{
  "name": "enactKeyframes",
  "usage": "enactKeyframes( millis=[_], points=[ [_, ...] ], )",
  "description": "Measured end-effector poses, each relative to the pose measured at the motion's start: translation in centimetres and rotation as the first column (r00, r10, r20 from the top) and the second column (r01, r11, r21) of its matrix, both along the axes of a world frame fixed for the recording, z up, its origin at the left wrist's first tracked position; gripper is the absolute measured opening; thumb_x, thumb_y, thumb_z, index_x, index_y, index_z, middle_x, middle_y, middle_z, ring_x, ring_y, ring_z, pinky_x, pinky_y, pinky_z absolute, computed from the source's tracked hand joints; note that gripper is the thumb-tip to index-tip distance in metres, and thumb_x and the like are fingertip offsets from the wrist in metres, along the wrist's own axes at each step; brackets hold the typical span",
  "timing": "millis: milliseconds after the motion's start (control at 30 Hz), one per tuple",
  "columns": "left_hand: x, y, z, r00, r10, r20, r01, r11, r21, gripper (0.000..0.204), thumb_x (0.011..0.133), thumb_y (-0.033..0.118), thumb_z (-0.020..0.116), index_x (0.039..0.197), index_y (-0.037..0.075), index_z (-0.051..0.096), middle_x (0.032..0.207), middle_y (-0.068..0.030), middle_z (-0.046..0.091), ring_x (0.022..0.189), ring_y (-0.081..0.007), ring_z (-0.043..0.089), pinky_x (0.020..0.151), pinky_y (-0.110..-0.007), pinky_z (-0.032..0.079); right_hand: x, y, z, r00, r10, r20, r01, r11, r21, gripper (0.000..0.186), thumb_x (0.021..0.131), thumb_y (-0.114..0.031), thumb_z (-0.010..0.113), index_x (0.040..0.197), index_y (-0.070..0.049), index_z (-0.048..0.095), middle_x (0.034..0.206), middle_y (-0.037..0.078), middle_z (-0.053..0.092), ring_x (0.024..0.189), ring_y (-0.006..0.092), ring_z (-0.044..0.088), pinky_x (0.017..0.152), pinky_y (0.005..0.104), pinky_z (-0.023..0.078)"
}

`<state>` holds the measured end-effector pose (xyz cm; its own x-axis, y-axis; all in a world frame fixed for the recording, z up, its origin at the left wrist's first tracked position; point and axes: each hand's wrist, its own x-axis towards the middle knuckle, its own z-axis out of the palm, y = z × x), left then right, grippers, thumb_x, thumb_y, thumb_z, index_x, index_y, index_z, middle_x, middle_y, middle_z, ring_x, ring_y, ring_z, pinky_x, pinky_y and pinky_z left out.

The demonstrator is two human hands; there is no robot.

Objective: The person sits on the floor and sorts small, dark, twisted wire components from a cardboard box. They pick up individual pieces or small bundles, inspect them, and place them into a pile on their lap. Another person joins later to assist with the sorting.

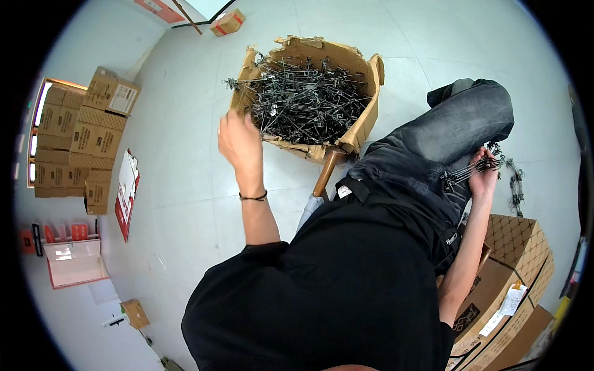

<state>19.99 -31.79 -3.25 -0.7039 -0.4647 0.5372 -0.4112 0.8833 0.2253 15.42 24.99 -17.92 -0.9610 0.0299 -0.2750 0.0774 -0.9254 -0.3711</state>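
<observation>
A torn, open cardboard box (pixel 373 111) is heaped with dark metal wire pieces (pixel 309 99) with small fittings on their ends. My left hand (pixel 238 139) is at the box's near left corner, its fingers curled. What they hold, if anything, is hidden. My right hand (pixel 482 173) is beside my right leg, closed on a bundle of the same dark wire pieces (pixel 461 173). More of these pieces (pixel 515 191) lie to the right of that hand.
A wooden bar (pixel 328 173) stands under the box's near edge. A patterned carton (pixel 513 247) sits at my right side. Stacked cartons (pixel 93 142), a red-and-white flat panel (pixel 127 195) and small boxes (pixel 226 23) lie around the tiled floor (pixel 179 229).
</observation>
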Motion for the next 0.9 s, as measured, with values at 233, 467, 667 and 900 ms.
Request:
enactKeyframes(
  millis=[233, 467, 667, 900],
  points=[
    [-12.1, 2.3, -6.2, 0.72, -0.424, 0.55, 0.476, 0.878, 0.054, 0.017, 0.085, 0.014, 0.066, 0.097, 0.003, 0.07, 0.099, -0.0221, 0.068, 0.096, -0.0382, 0.065, 0.082, -0.046, 0.053, -0.5, 0.1, -0.7, 0.999, 0.037, -0.021, -0.037, 0.999, 0.004, 0.013, 0.094, -0.012, 0.058, 0.098, 0.0, 0.063, 0.094, 0.01, 0.068, 0.085, 0.0195, 0.066, 0.077, 0.029, 0.057],
    [-12.4, 0.3, -6.8, 0.704, -0.565, 0.43, 0.481, 0.825, 0.296, 0.026, 0.079, 0.009, 0.074, 0.104, 0.006, 0.072, 0.1, -0.0214, 0.069, 0.096, -0.0358, 0.067, 0.082, -0.044, 0.053, -0.3, 0.1, -0.6, 1.0, -0.013, 0.006, 0.013, 1.0, 0.009, 0.014, 0.094, -0.012, 0.058, 0.099, 0.0, 0.063, 0.092, 0.009, 0.068, 0.082, 0.0188, 0.066, 0.075, 0.0288, 0.058],
    [-12.5, -0.8, -8.3, 0.737, -0.599, 0.312, 0.55, 0.8, 0.238, 0.026, 0.082, 0.013, 0.073, 0.104, -0.001, 0.071, 0.092, -0.0229, 0.069, 0.092, -0.037, 0.067, 0.08, -0.044, 0.051, -0.2, 0.3, -0.7, 1.0, -0.001, 0.002, 0.001, 0.999, 0.036, 0.014, 0.094, -0.013, 0.058, 0.1, -0.001, 0.062, 0.093, 0.009, 0.068, 0.082, 0.0185, 0.066, 0.075, 0.0285, 0.058],
    [-13.4, -0.2, -4.7, 0.683, -0.692, 0.234, 0.533, 0.691, 0.488, 0.016, 0.081, 0.01, 0.072, 0.091, -0.002, 0.071, 0.084, -0.0212, 0.068, 0.081, -0.0348, 0.067, 0.073, -0.04, 0.05, -0.1, 0.1, -0.5, 0.999, 0.035, -0.01, -0.034, 0.999, 0.014, 0.016, 0.095, -0.013, 0.057, 0.099, 0.0, 0.063, 0.092, 0.009, 0.068, 0.082, 0.0183, 0.066, 0.075, 0.0285, 0.058]
  ],
)
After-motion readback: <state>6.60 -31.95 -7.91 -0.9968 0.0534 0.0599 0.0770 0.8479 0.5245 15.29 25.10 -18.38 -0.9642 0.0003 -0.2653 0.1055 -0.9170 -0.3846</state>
